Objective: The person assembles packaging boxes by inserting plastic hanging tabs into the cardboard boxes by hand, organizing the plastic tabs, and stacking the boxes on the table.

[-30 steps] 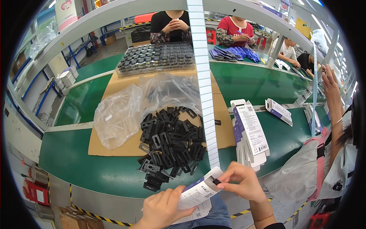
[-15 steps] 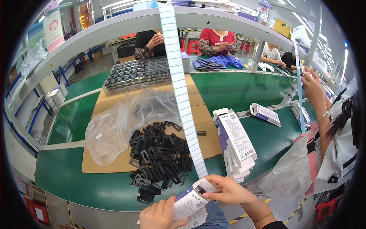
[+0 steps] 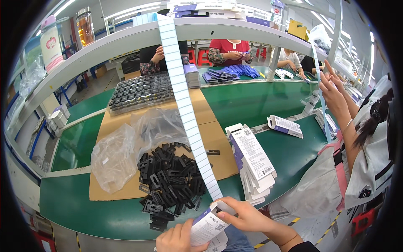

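Low in front of me, my left hand is closed round a slim white and purple carton, tilted with its open end up and to the right. My right hand grips that open end, its thumb on the near edge and its fingers over the flap. A small dark part, probably a black plastic insert, shows in the opening, mostly hidden. More white carton peeks out beneath the held one. Beyond my hands lies a heap of black plastic inserts with long slots.
Stacked flat cartons lie to the right, with one carton farther off. Clear plastic bags and a tray of black parts rest on cardboard. A marked strip hangs from the shelf. A co-worker is at right.
My right thumb has moved left over the carton's open end, and less of the black insert shows. The view has shifted slightly; the carton stays in my left hand.
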The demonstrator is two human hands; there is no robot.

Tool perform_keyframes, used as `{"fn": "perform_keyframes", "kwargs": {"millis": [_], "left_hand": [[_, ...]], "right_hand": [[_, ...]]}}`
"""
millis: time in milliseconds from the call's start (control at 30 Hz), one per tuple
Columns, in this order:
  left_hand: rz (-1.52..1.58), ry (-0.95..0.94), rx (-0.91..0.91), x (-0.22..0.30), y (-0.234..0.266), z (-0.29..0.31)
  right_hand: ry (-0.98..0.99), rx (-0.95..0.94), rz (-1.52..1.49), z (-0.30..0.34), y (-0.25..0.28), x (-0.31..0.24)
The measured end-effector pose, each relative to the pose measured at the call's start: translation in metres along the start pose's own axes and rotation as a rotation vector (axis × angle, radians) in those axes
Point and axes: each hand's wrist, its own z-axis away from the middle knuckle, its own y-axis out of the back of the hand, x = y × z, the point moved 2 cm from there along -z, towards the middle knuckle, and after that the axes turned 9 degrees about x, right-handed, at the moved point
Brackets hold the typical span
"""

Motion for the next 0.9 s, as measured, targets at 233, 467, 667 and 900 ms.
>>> {"fn": "perform_keyframes", "kwargs": {"millis": [233, 467, 667, 900], "left_hand": [[0.003, -0.037, 0.024, 0.0, -0.005, -0.004], [0.052, -0.026, 0.091, 0.005, -0.007, -0.008], [0.108, 0.079, 0.032, 0.011, -0.015, -0.012], [0.992, 0.583, 0.124, 0.014, -0.047, -0.054]], "right_hand": [[-0.036, 0.07, -0.014, -0.002, 0.001, -0.001], [0.238, 0.227, 0.077, 0.002, 0.008, 0.004], [0.366, 0.244, 0.108, 0.006, 0.021, 0.003], [0.871, 0.874, 0.387, 0.05, -0.011, 0.031]]}}
